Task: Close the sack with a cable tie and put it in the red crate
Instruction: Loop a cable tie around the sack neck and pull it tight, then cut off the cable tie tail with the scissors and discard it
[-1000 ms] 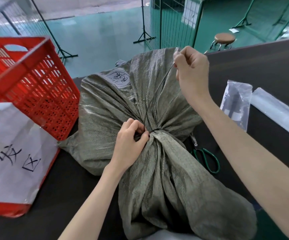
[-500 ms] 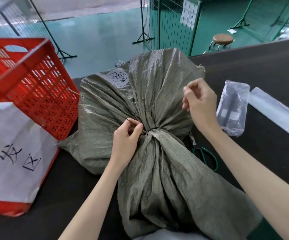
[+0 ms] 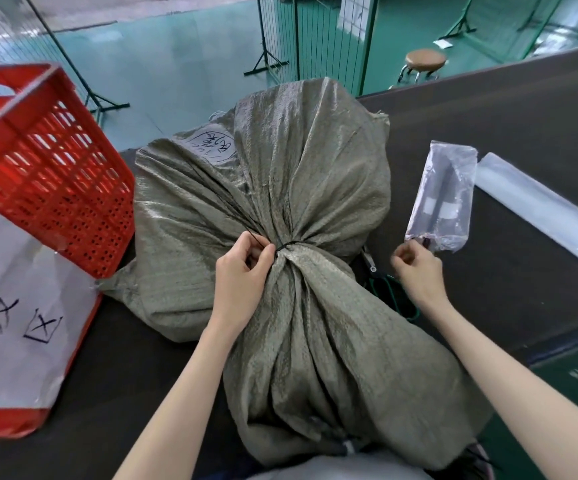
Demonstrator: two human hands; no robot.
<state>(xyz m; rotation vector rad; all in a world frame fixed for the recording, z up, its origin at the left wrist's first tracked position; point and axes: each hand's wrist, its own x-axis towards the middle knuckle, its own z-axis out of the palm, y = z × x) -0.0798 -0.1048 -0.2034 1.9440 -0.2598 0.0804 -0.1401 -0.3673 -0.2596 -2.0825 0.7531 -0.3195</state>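
A grey-green woven sack (image 3: 315,323) lies on the dark table, its neck gathered at the middle. A thin black cable tie (image 3: 289,244) circles that neck, and its loose tail runs up and left over the fabric. My left hand (image 3: 246,271) pinches the tie at the left side of the neck. My right hand (image 3: 417,271) hovers to the right of the sack, fingers loosely curled and holding nothing, just above the green-handled scissors (image 3: 389,292). The red crate (image 3: 45,174) stands at the left, a white paper sheet with black characters on its front.
A clear plastic bag (image 3: 443,199) and a translucent roll (image 3: 536,209) lie on the table (image 3: 522,133) to the right. Beyond the table's far edge are a green floor, wire fence panels (image 3: 329,39) and a round stool (image 3: 426,60).
My right hand let go of the tie's tail and dropped from high above the sack to its right side near the scissors. The tail now lies leftward. My left hand stayed at the neck.
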